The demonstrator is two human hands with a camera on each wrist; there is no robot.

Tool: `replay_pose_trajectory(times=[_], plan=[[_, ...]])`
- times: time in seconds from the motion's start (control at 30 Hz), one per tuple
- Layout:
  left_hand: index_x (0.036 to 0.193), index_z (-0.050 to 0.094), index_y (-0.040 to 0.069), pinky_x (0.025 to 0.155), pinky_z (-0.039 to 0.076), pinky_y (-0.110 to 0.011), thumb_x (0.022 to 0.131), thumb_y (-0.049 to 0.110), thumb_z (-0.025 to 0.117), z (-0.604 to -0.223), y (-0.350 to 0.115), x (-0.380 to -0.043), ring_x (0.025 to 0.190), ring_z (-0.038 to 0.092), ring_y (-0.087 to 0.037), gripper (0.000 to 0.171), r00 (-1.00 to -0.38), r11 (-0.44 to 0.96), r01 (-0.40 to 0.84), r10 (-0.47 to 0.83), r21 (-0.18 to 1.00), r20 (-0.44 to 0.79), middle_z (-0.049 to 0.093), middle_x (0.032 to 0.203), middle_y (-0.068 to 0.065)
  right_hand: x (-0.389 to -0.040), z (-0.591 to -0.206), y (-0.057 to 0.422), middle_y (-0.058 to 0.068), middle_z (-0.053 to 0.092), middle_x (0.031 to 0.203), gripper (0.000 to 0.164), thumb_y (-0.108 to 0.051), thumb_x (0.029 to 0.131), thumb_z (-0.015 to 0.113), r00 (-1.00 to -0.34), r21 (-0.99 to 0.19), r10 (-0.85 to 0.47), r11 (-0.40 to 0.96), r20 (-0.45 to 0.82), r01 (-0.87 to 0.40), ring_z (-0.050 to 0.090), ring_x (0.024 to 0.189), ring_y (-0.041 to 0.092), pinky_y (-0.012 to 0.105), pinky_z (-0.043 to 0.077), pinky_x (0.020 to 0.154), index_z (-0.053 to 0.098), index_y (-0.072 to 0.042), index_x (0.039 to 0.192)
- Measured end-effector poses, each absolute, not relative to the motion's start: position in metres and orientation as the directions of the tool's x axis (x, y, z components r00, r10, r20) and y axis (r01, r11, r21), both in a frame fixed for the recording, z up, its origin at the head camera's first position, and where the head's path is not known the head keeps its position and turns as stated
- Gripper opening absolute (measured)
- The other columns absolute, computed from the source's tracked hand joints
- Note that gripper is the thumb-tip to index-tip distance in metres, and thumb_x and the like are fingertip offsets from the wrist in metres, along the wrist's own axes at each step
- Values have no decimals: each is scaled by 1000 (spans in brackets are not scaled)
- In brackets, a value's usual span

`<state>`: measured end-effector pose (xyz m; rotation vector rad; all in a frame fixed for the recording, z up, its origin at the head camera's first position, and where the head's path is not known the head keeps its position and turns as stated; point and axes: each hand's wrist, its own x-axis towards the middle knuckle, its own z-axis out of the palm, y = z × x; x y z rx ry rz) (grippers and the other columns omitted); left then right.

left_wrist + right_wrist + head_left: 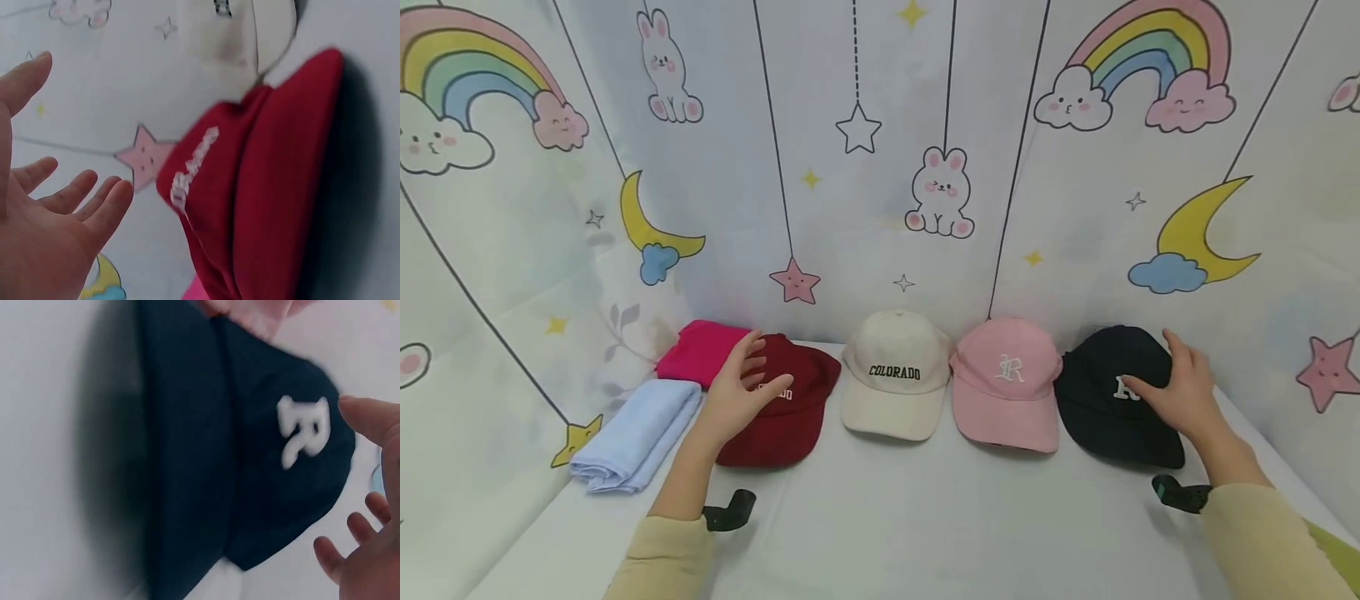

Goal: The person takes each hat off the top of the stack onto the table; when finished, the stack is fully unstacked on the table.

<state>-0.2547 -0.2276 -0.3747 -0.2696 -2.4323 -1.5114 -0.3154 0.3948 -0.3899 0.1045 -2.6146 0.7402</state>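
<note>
In the head view my left hand [741, 390] hovers by the dark red cap [797, 421], fingers spread and holding nothing. The left wrist view shows a gap between that hand [59, 219] and the red cap [275, 175] with its white lettering. My right hand [1183, 392] is at the right side of the black cap [1108, 417], thumb over its white letter R and fingers apart. In the right wrist view the thumb overlaps the edge of the dark cap [194, 450]; whether it touches cannot be told.
Between them stand a cream COLORADO cap [895, 375] and a pink cap [1006, 392] in the same row. A folded light blue cloth [636, 433] and a bright pink cloth [703, 352] lie at the left. A printed curtain [887, 208] hangs behind the white table [925, 517].
</note>
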Motion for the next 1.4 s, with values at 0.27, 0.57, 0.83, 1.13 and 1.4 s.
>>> replay_pose_trajectory(times=[0.27,0.57,0.83,1.13,1.4], plan=[[162,13,13,108,38,-58,89,26,78,-388,-261,-255,139,35,-45,99,-962,463,221,-41,858,270,27,158,-21,-320,-355,347,40,15,151,92,-21,93,72,-868,-472,-39,827,496,-306,16,136,61,80,22,100,12,-1,159],[162,10,10,107,39,-59,90,30,77,-397,-274,-256,137,35,-46,100,-967,518,186,-55,835,250,27,157,-25,-325,-326,280,32,21,154,92,-13,92,74,-820,-505,-150,723,552,-472,28,134,53,72,30,103,14,-4,161],[161,11,5,105,41,-59,90,33,77,-405,-279,-256,135,37,-49,101,-976,559,156,-42,815,215,27,155,-28,-330,-321,213,26,28,153,88,-12,91,75,-792,-575,-219,582,571,-575,33,135,45,65,34,105,21,-8,160],[160,10,4,101,45,-60,89,36,77,-411,-286,-255,134,37,-50,103,-988,587,96,-39,804,146,29,153,-29,-334,-327,137,20,32,153,85,-16,90,77,-795,-654,-267,459,545,-602,35,136,40,57,34,109,26,-9,158],[160,11,4,97,49,-58,88,37,78,-411,-287,-255,132,39,-48,104,-993,587,70,-33,807,111,31,151,-28,-334,-342,82,14,34,153,84,-22,91,77,-802,-714,-306,368,513,-596,37,136,34,52,36,110,27,-12,159]])
